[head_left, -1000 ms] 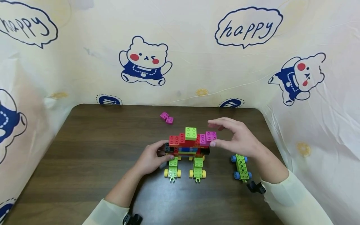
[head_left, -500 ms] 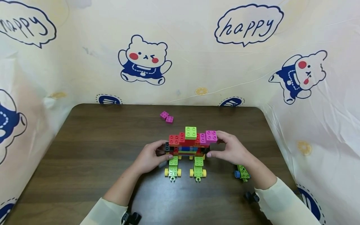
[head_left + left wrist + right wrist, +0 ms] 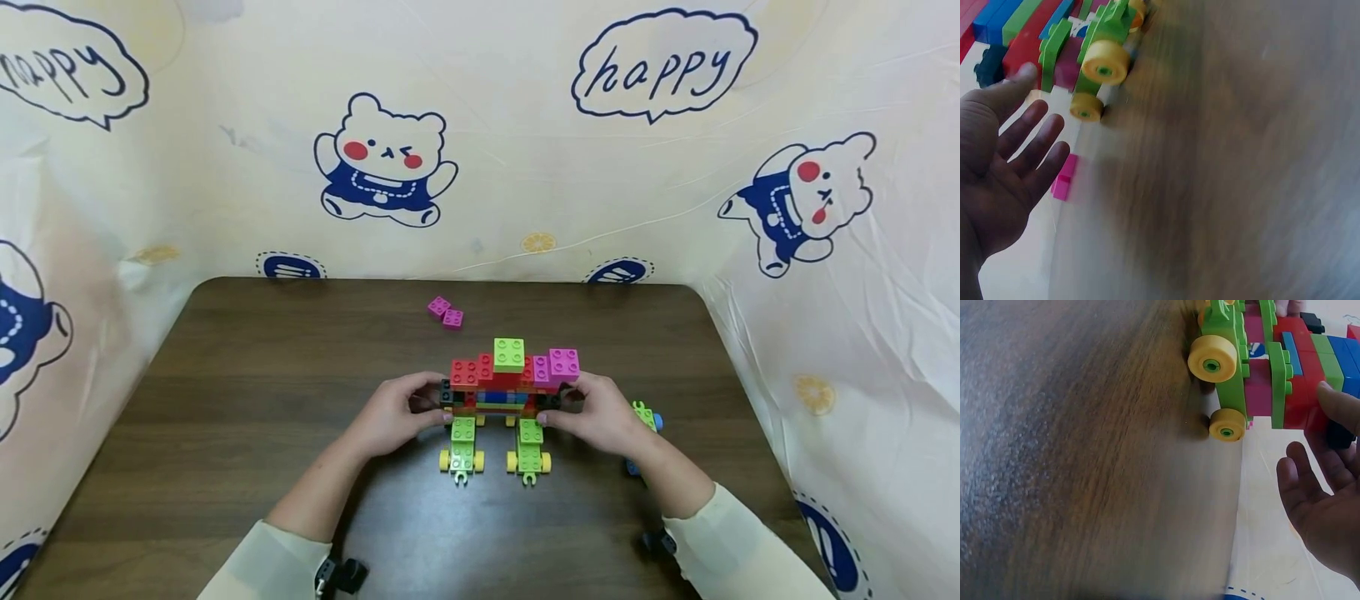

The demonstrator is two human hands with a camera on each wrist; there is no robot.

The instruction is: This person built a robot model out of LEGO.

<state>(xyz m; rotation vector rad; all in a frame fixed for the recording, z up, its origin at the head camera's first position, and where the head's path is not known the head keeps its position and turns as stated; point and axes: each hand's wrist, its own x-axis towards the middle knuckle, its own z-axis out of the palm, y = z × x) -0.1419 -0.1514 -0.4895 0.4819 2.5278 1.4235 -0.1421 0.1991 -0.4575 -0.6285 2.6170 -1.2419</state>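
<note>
A toy-brick model (image 3: 498,381) stands on the table in the middle of the head view. Its stack of red, blue, green and black bricks has a lime brick (image 3: 508,356) on top and a magenta brick (image 3: 563,364) at the upper right. Two green wheeled bases (image 3: 462,454) with yellow wheels carry it. My left hand (image 3: 393,417) pinches the left end, its thumb on a red brick in the left wrist view. At the other end my right hand (image 3: 600,415) grips the bricks between thumb and fingers, and its lower fingers are free in the right wrist view.
Two small magenta bricks (image 3: 446,313) lie behind the model. Partly hidden by the right forearm is another green wheeled base (image 3: 643,415) with blue wheels. A printed cloth (image 3: 495,167) rises behind the wooden table (image 3: 262,400).
My right hand has come down from above the magenta brick and taken hold of the model's right end. The left hand keeps its grip, and the model has stayed almost in place.
</note>
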